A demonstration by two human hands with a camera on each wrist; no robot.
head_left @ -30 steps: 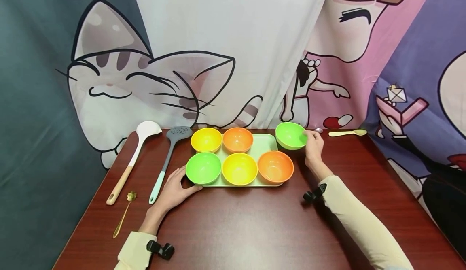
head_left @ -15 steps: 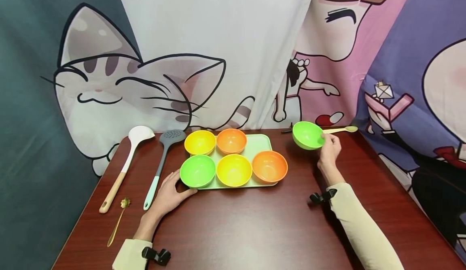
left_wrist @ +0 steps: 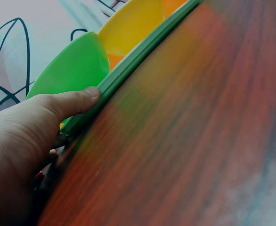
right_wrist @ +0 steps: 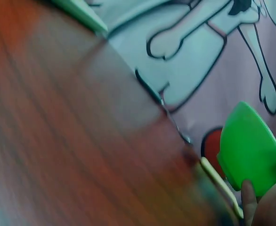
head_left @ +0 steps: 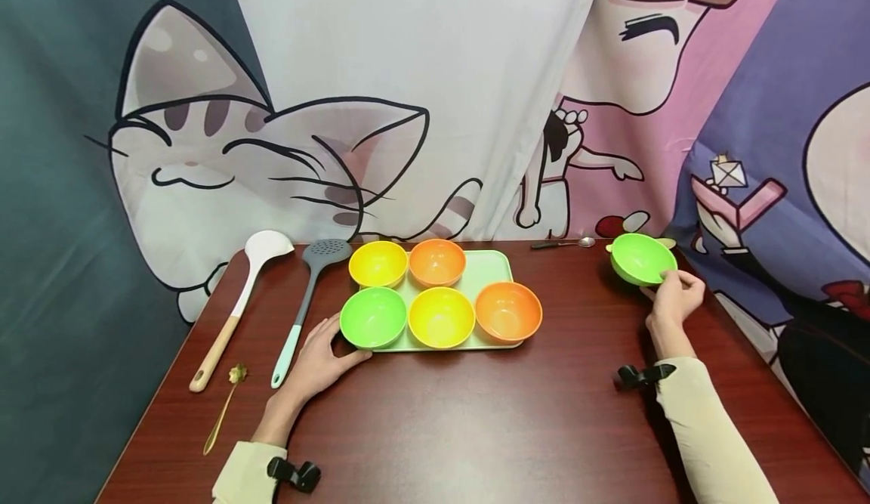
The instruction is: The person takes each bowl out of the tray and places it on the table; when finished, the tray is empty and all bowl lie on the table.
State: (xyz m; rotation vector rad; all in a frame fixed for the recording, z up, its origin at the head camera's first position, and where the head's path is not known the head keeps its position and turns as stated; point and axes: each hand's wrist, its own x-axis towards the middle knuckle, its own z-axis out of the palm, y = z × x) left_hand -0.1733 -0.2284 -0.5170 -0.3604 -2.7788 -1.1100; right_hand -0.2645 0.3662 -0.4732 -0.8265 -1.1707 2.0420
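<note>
My right hand (head_left: 675,300) pinches the rim of a green bowl (head_left: 641,259), held tilted over the far right of the table. In the right wrist view, a finger (right_wrist: 248,200) lies against the outside of that bowl (right_wrist: 246,148). My left hand (head_left: 319,363) holds the front left corner of a pale green tray (head_left: 498,264). Its thumb (left_wrist: 79,101) lies along the tray's edge, and the other fingers are partly hidden. On the tray stand a second green bowl (head_left: 373,318), two yellow bowls (head_left: 442,318) and two orange bowls (head_left: 508,313); its back right spot is bare.
Left of the tray lie a white ladle (head_left: 249,292), a grey slotted turner (head_left: 310,292) and a small gold spoon (head_left: 226,411). Along the back edge are a dark-handled spoon (head_left: 563,244) and a pale yellow spoon (head_left: 669,243), partly behind the held bowl. A printed curtain (head_left: 435,35) hangs behind.
My right hand has carried the green bowl rightward, away from the tray's back right, to the pale yellow spoon. The left hand has stayed at the tray's corner.
</note>
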